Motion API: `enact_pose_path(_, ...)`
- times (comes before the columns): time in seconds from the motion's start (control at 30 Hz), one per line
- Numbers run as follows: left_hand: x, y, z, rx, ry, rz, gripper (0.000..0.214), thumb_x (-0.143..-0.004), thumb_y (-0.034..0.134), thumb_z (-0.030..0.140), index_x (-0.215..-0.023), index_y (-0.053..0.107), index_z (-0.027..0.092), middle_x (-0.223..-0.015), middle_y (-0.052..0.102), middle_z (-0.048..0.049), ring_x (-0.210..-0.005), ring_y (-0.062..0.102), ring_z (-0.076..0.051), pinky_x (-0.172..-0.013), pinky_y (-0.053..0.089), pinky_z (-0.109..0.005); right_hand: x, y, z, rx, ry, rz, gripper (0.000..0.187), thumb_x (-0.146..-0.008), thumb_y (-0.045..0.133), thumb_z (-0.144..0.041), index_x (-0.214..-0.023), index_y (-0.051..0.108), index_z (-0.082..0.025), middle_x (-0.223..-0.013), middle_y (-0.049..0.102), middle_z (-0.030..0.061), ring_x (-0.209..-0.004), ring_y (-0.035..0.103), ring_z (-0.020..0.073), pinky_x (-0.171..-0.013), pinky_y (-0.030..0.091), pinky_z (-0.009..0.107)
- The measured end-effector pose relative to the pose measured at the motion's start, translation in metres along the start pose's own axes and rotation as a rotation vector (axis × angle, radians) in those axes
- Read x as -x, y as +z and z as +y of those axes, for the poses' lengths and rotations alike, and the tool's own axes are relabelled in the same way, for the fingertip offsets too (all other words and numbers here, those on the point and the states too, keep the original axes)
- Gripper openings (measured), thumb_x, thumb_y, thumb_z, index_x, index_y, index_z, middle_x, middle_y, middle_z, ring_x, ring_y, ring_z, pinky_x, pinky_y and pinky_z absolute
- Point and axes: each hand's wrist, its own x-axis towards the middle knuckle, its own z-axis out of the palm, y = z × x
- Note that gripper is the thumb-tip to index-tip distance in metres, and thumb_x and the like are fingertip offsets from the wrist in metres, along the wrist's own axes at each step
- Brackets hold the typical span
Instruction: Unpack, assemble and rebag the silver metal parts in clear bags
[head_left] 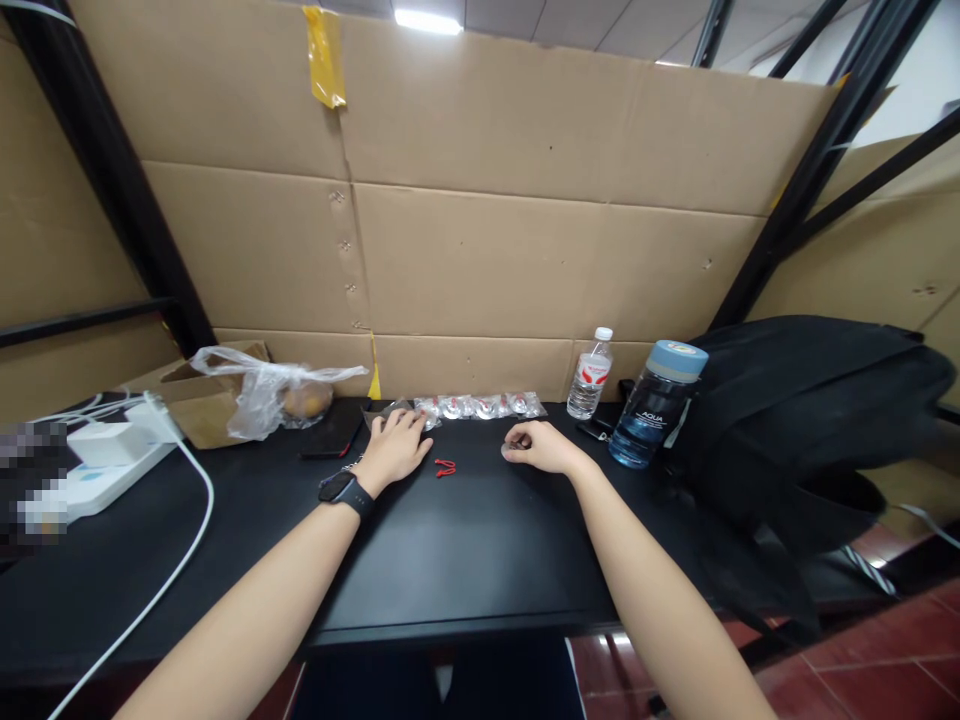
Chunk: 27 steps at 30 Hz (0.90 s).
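My left hand [393, 445], with a dark watch on its wrist, lies with fingers stretched out at the left end of a row of clear plastic packets [484, 406]. Its fingertips touch or lie just over the nearest packet; I cannot tell which. Round silvery pieces with red marks show inside the row. My right hand [546, 447] is closed in a pinch on a small round silvery disc [508, 453] at the tabletop, partly hidden by the fingers. Between both hands lies a short red cord [445, 468], folded on the black table [450, 560].
At right stand a clear water bottle [590, 375], a blue-lidded bottle [654, 405] and a black backpack [810, 430]. At left are a dark phone [330, 440], a knotted plastic bag [262, 400], a cardboard box [199, 405] and a power strip [112, 465] with white cables. Cardboard [480, 260] walls the back.
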Motion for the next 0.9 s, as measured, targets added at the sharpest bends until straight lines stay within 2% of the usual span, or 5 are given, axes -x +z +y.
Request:
enact_pose_path(0.2,0.001,-0.002,0.004,0.009,-0.011,-0.028,0.031,-0.096,0.045,0.039,-0.117,0.061,0.023,-0.137,0.057,-0.0136,-0.137,0.036,-0.035,-0.103,0.029,-0.054,0.001,-0.001,-0.003,-0.003,-0.006,0.009,0.024,-0.077,0.074,-0.033,-0.095,0.076,-0.017,-0.089,0.075,0.0057,-0.078,0.065,0.0181,-0.074,0.048,0.028)
enact_pose_path(0.4,0.001,-0.004,0.007,-0.008,-0.062,0.001,0.045,-0.094,0.047,0.040,-0.135,0.050,0.020,-0.131,0.060,-0.0172,-0.129,0.041,-0.035,-0.102,0.028,-0.053,0.001,-0.001,-0.003,-0.006,-0.004,-0.002,0.025,-0.077,0.074,-0.033,-0.097,0.075,-0.017,-0.091,0.075,0.0062,-0.079,0.066,0.0182,-0.075,0.048,0.028)
enact_pose_path(0.7,0.002,-0.004,0.006,-0.025,-0.059,0.019,0.030,-0.093,0.051,0.040,-0.114,0.062,0.022,-0.120,0.066,-0.0154,-0.124,0.043,-0.034,-0.098,0.028,-0.053,0.002,-0.002,-0.005,0.019,-0.013,0.002,0.022,-0.078,0.073,-0.031,-0.095,0.075,-0.017,-0.089,0.075,0.0059,-0.079,0.066,0.0182,-0.075,0.048,0.028)
enact_pose_path(0.8,-0.001,-0.002,0.002,0.030,-0.030,0.020,0.027,-0.097,0.046,0.031,-0.115,0.064,0.025,-0.118,0.069,-0.0119,-0.123,0.046,-0.031,-0.099,0.026,-0.052,0.002,-0.002,-0.010,0.017,-0.023,0.056,0.023,-0.078,0.073,-0.029,-0.098,0.075,-0.018,-0.094,0.074,0.0068,-0.084,0.066,0.0191,-0.077,0.048,0.029)
enact_pose_path(0.9,-0.003,-0.007,0.005,0.098,-0.053,0.119,0.031,-0.101,0.040,0.030,-0.113,0.068,0.028,-0.113,0.071,-0.0092,-0.118,0.051,-0.028,-0.099,0.024,-0.052,0.002,0.000,-0.020,-0.039,-0.075,0.168,0.023,-0.079,0.072,-0.029,-0.100,0.073,-0.019,-0.100,0.073,0.0073,-0.089,0.065,0.0200,-0.079,0.049,0.030)
